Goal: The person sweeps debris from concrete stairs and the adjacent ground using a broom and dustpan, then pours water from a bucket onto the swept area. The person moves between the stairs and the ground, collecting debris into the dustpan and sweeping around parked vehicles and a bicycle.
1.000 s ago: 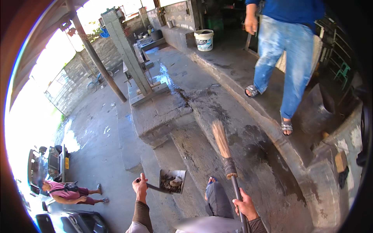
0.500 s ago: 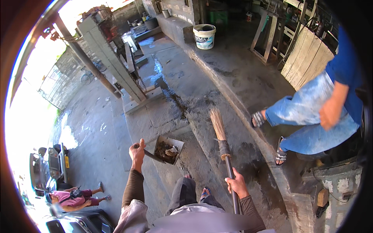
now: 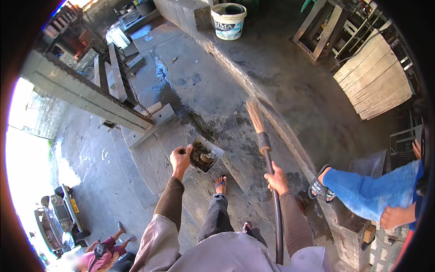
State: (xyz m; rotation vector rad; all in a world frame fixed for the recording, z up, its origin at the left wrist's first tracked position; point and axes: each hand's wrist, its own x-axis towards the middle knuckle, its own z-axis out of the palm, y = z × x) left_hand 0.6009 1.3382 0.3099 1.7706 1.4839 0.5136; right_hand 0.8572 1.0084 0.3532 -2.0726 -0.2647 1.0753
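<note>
My left hand [image 3: 180,162] is closed round the dark handle of a small box-shaped dustpan [image 3: 216,158]. Inside the pan lies brown and grey debris [image 3: 204,156], some of it in pale flakes. On the right, my right hand [image 3: 277,179] grips the dark shaft of a broom [image 3: 277,222]. Its straw bristles [image 3: 255,115] point away from me, bound by a dark band above the shaft. Whether the bristle tips touch the concrete I cannot tell. My sandalled foot [image 3: 220,183] stands just beyond the pan's near corner.
A low concrete ledge [image 3: 290,136] runs diagonally on the right. Near it a person in blue jeans [image 3: 367,188] sits or leans. A white bucket [image 3: 228,22] stands at the back. Left are a metal post [image 3: 90,93], a parked vehicle [image 3: 61,217] and another person [image 3: 102,254].
I have stepped forward, with the dustpan and broom carried along in my hands. The post and bucket now appear nearer. The person in jeans has shifted, their legs now lower in view.
</note>
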